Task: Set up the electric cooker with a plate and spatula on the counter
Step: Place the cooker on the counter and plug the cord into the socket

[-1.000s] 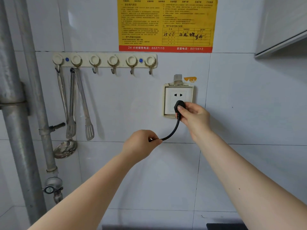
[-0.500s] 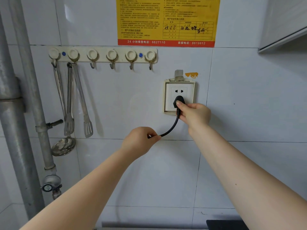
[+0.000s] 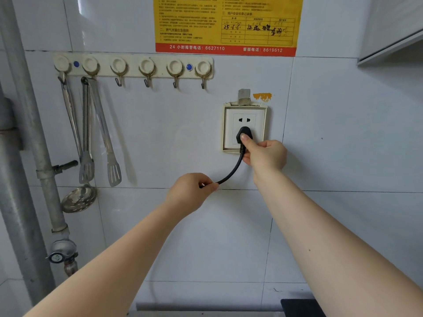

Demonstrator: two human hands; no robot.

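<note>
A black plug point(image 3: 244, 133) sits against the lower holes of the white wall socket point(image 3: 244, 115). My right hand point(image 3: 265, 155) pinches the plug, thumb on its face. My left hand point(image 3: 191, 193) grips the black cord point(image 3: 231, 173) a short way below, where it curves down to the left. Slotted metal spatulas point(image 3: 113, 165) hang from the hook rail point(image 3: 132, 66) at the left. The cooker and any plate are out of view, apart from a dark corner point(image 3: 299, 307) at the bottom edge.
A skimmer ladle point(image 3: 79, 199) and tongs hang from the rail too. Grey pipes point(image 3: 29, 124) with a valve point(image 3: 60, 251) run down the left side. A yellow notice point(image 3: 226, 24) is above, and a cabinet edge point(image 3: 391, 42) is at the top right.
The plug has gone from just off the socket to sitting against its lower holes. My right hand has slid lower on it. The view has tilted slightly.
</note>
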